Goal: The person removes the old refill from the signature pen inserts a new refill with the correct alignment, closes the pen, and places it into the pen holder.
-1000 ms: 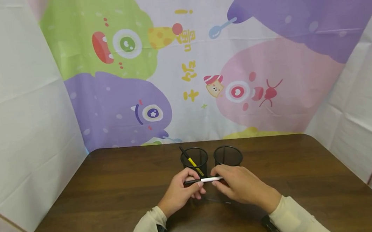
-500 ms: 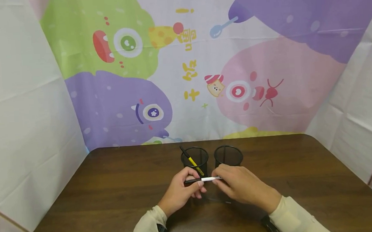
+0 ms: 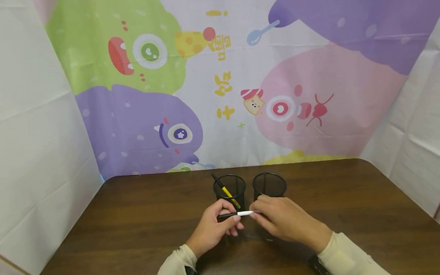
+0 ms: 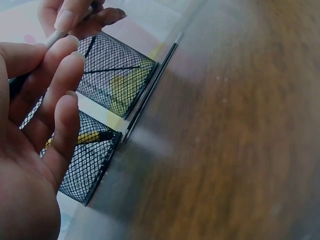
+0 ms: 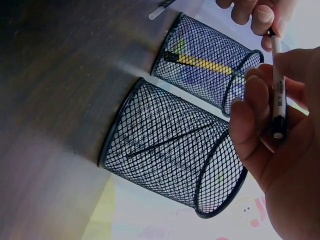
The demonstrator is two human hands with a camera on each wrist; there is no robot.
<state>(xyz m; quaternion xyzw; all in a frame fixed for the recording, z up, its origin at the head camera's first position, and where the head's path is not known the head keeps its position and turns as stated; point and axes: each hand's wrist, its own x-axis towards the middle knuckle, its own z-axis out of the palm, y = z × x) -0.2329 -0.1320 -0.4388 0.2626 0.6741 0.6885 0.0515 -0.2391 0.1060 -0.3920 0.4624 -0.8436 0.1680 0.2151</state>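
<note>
A pen with a white barrel and a black end is held level between both hands above the table. My left hand pinches the black end between thumb and fingers. The right hand grips the white barrel; printing and a black tail end on that pen show in the right wrist view. Just behind the hands stand two black mesh pen holders. In the left holder leans a yellow pen with a black top. Behind the right hand, the right holder is partly hidden.
A thin dark rod with a pale end lies on the brown table by the holders' bases. Behind the table hangs a cartoon-printed cloth; white cloths enclose both sides.
The right fingers have shifted slightly left along the barrel, so less of its white shows in the head view. The left hand and both holders stay in place.
</note>
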